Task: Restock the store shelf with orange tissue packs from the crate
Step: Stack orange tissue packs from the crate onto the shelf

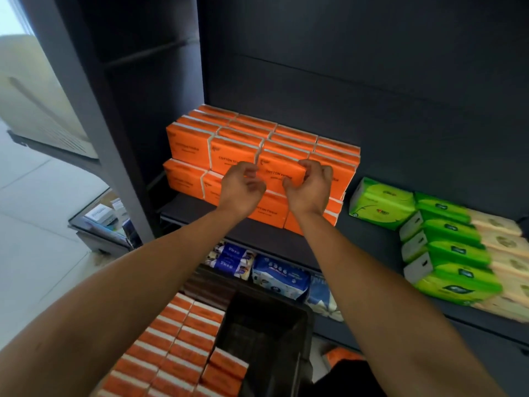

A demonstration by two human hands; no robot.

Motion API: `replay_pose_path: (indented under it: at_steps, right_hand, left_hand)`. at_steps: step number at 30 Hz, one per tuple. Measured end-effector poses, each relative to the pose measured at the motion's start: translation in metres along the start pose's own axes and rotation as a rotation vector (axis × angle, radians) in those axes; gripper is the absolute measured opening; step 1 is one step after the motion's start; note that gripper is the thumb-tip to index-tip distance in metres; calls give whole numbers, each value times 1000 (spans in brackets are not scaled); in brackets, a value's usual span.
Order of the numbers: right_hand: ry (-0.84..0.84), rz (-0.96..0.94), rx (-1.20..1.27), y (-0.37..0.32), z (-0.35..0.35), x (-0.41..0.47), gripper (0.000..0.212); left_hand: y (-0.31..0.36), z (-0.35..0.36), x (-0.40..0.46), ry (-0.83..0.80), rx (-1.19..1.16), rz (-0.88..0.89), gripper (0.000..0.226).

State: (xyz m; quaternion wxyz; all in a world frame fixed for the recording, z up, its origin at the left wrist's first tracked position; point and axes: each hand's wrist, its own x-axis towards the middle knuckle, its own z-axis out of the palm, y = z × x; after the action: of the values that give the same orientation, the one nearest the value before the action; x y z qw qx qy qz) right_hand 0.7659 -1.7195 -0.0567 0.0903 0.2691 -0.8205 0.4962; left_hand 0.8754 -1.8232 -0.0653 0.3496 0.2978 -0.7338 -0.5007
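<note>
Left hand: the left hand reaches in front of the orange stack, fingers curled, fingertips at the left end of the front upper orange tissue pack; whether they really clasp it I cannot tell.
Right hand: the right hand is curled round the right end of that same pack, thumb on its front face and fingers over its top edge.
Held pack: it stands in the upper layer, third from the left in the front row, flush with its neighbours.
Orange stack: the stacked orange packs sit two layers high, several rows deep, at the left end of the dark shelf, against the grey upright.
Crate: the dark crate lies below the arms; its left part holds rows of orange packs in the crate standing on edge, and its right part shows bare floor.
Shelf neighbours: green tissue packs lie to the right on the same shelf, apart from the orange stack, with pale beige packs just beyond them.
Lower shelf: blue-and-white packs sit beneath, behind the crate.
</note>
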Motion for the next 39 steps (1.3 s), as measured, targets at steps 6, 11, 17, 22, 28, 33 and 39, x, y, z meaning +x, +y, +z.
replay_pose_path:
  at_steps: [6,11,17,22,28,33,39]
  right_hand:
    - [-39,-15,31,1,0,2,52]
    - [-106,5,88,1,-7,-5,71]
    - [-67,23,66,-10,-22,-32,40]
    - [-194,28,121,-13,-22,-80,35]
    - [-290,184,133,11,0,-165,41]
    - [-387,585,190,60,19,-243,32]
    - [-320,987,118,109,46,-331,20]
  left_hand:
    - [-3,6,-2,-85,35,20,36]
    - [1,2,-7,-125,41,18,41]
    - [12,-6,-28,-131,84,27,33]
    - [16,-16,-65,-115,164,46,10]
    - [-25,-23,-130,-176,236,-42,11]
    - [-93,-34,-181,-314,343,-297,11]
    - [-164,-35,-229,-571,373,-622,11]
